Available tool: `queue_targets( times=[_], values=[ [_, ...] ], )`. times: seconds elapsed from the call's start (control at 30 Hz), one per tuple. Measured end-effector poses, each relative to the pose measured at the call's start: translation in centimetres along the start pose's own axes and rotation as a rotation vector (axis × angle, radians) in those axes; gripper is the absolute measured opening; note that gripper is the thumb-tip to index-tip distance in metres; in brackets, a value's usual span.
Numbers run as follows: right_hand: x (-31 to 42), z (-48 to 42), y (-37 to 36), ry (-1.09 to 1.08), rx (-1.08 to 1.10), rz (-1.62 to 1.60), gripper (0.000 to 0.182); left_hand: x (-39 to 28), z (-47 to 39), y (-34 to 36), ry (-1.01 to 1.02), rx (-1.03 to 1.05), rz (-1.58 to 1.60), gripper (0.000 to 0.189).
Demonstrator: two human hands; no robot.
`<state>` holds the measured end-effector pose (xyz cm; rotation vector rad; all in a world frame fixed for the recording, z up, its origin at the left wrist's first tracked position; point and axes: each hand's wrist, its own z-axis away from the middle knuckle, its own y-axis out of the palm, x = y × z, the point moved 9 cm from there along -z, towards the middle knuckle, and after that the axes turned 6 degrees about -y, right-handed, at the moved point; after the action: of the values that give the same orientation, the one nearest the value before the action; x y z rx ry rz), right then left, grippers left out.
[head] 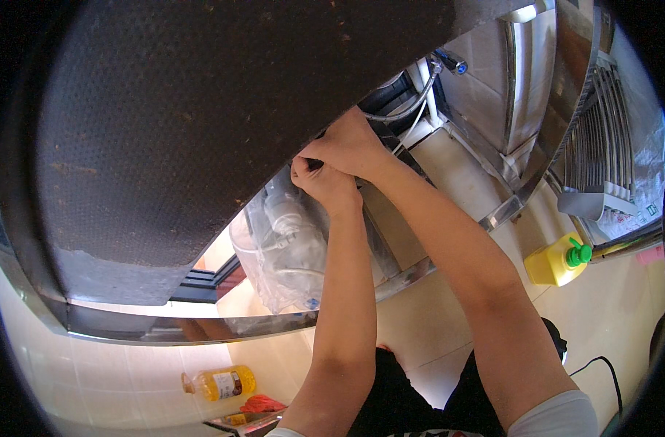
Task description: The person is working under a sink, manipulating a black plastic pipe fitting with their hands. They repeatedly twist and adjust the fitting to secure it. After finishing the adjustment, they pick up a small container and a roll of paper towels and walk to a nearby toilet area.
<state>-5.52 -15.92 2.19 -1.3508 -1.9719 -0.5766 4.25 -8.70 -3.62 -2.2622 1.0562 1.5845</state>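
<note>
My left hand (328, 187) is curled into a loose fist at the slanting edge of a large dark dimpled panel (163, 125). Touching it from above is my right hand (351, 143), with its fingers bent and partly hidden by that panel. A dark gap shows between the two hands, and whatever they may pinch cannot be made out. Below and left of them, a clear plastic bag (297, 262) wraps white pipe fittings (284, 213). Beyond my right hand, a braided metal hose (403, 116) runs to a chrome valve (451, 61) with a blue mark.
A shiny metal frame rail (146, 328) curves below the panel. On the tiled floor, a bottle of yellow oil (223, 383) lies at lower left, near a red plastic bag (262, 403). At right are a yellow jug (553, 259) with a green cap and a metal rack (597, 136).
</note>
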Motion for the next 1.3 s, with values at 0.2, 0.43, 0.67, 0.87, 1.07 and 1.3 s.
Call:
queue_targets(
  times=[0.2, 0.43, 0.67, 0.87, 1.07, 1.3],
  values=[
    [-0.4, -0.7, 0.3, 0.03, 0.216, -0.034, 0.094, -0.3, 0.0, -0.3, 0.002, -0.033, 0.011, 0.024],
    [0.0, -0.4, -0.1, 0.089, 0.193, 0.014, 0.086, -0.4, 0.0, 0.1, -0.012, -0.019, -0.001, 0.03],
    [1.0, -0.4, -0.9, -0.17, -0.024, 0.401, 0.05, 0.3, 0.1, 0.8, -0.032, 0.046, 0.035, 0.034],
    [-0.7, -0.3, 0.1, 0.119, 0.188, -0.205, 0.089, -0.1, -0.3, -0.9, 0.009, -0.066, -0.084, 0.028],
    [-2.1, -0.4, 0.3, 0.059, 0.14, 0.111, 0.074, -1.2, 1.0, 1.7, -0.05, 0.063, 0.147, 0.027],
    [0.8, -0.5, 0.0, -0.071, 0.022, 0.305, 0.092, -0.2, -0.2, 0.4, 0.014, 0.031, 0.038, 0.025]
  ],
)
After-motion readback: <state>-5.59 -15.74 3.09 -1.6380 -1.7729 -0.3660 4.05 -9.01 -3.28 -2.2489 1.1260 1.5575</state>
